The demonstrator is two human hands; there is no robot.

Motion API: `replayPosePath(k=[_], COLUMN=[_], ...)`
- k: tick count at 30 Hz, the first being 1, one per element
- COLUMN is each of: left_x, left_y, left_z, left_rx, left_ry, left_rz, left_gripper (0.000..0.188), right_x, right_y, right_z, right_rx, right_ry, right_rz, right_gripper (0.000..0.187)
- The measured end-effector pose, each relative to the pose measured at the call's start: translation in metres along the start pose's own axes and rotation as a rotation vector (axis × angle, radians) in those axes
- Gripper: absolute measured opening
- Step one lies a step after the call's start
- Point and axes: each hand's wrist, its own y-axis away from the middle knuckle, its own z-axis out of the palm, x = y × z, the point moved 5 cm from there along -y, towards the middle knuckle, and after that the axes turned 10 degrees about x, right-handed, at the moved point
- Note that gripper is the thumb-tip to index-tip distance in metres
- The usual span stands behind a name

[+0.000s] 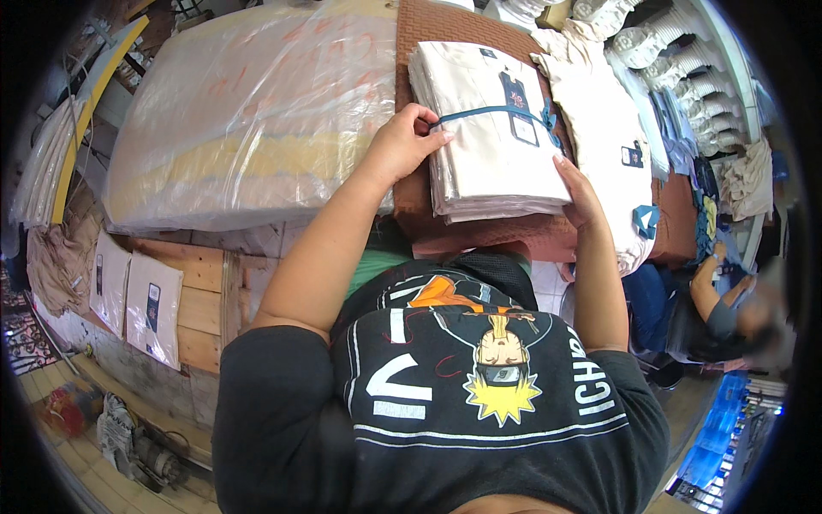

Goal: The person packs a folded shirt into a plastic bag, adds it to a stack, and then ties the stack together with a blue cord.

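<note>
Folded cream garment stack (484,146) lies between the hands: left hand (402,142) pinches blue band (479,110) at left edge; right hand (582,197), half-open, touches right edge.

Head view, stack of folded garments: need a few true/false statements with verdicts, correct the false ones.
1. The left hand is on the blue band at the stack's left edge. True.
2. The right hand touches the stack's right edge. True.
3. The band lies off the stack. False: it runs across the top.
4. The big plastic-wrapped bundle is right of the stack. False: the plastic-wrapped bundle is on the left.
5. Two pale packs lie at lower left. True.
</note>
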Motion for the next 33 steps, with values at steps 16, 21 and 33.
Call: replayPosePath(k=[16,21,33], left_x=[-0.007,-0.008,-0.011], left_y=[-0.009,-0.014,-0.008], left_z=[0.003,0.001,-0.004], left_rx=[0.026,-0.129,-0.053], left_ry=[-0.011,-0.01,-0.009], left_rz=[-0.032,-0.149,-0.165], left_gripper=[0.039,0.041,0.05], right_x=[-0.001,-0.004,-0.003], right_y=[0.01,0.011,0.0], right_z=[0.005,0.009,-0.002], right_rx=[-0.074,-0.062,-0.099], right_ry=[-0.069,-0.072,0.025], right_rz=[-0.04,-0.064,-0.078], right_gripper=[0.057,0.049,0.054])
